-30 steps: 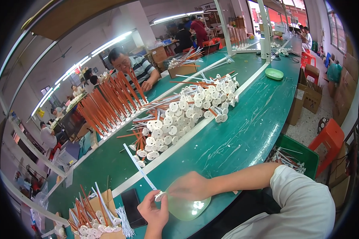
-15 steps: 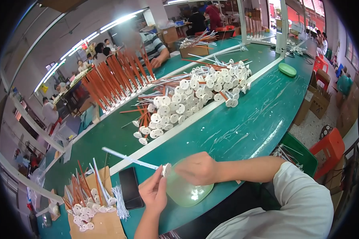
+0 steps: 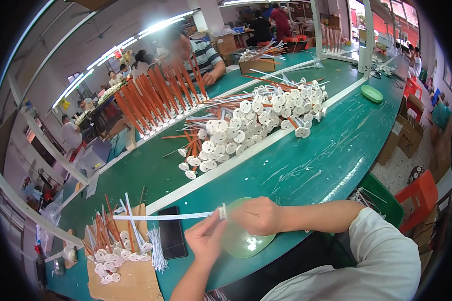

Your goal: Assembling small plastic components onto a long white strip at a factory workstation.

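Note:
My left hand [image 3: 204,241] pinches a small white round base [image 3: 222,211] between thumb and fingers. From that base a thin white strip with small dots [image 3: 160,217] sticks out to the left, lying nearly level. Just to the right of the base, my right hand [image 3: 260,215] is closed with its fingertips together. Those fingertips are blurred, and whatever they hold cannot be made out. Beneath both hands sits a light green shallow dish [image 3: 253,246], partly covered by the right hand.
A black phone [image 3: 172,236], a bundle of white wires [image 3: 158,251] and cardboard [image 3: 128,283] with several similar pieces lie at left. Beyond a white rail [image 3: 206,176] is a big pile of white bases [image 3: 256,118]. Upright brown strips [image 3: 155,95] stand before another person [image 3: 206,57].
The strip has swung from slanting to nearly level as my left hand turned the base. Both hands stay close together over the dish. The whole view has shifted slightly.

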Available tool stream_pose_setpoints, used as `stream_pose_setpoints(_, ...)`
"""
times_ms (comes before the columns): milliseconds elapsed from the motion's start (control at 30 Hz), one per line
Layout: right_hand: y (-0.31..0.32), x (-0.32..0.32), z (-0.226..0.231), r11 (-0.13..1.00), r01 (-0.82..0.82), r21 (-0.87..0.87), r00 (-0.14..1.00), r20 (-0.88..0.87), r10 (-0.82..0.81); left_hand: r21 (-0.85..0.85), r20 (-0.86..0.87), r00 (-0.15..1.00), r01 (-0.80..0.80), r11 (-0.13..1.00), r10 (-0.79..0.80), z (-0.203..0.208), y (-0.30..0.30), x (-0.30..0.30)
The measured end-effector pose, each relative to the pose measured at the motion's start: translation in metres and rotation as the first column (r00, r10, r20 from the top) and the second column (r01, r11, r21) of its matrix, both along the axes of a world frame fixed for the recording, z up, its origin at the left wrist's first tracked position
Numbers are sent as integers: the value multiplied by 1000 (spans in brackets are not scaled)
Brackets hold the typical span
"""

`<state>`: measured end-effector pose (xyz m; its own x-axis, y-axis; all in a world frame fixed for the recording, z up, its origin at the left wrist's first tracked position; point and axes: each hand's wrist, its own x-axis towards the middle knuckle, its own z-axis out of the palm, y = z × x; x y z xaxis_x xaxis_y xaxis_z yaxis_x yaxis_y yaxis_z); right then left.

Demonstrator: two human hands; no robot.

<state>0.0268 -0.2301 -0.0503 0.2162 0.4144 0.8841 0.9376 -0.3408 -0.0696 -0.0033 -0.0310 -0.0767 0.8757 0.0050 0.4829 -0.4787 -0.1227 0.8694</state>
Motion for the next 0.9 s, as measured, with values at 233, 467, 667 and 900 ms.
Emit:
stream_pose_setpoints(233,5,-6,-5,999,38,-23,999,-35,-38,59,-20,998,-64,996,65,-3,-1,-4)
stream_pose_setpoints(467,4,6,10,975,113,193,974,-215,-70,176,47,941,-338,924,336,45,38,17)
stream_pose_setpoints(667,-16,23,4,987,117,112,965,-248,-86,563,95,848,-477,675,521,121,173,16)
stream_pose_setpoints(900,-10,23,2,995,67,78,961,-272,-44,973,-71,794,-78,216,603,149,263,-18)
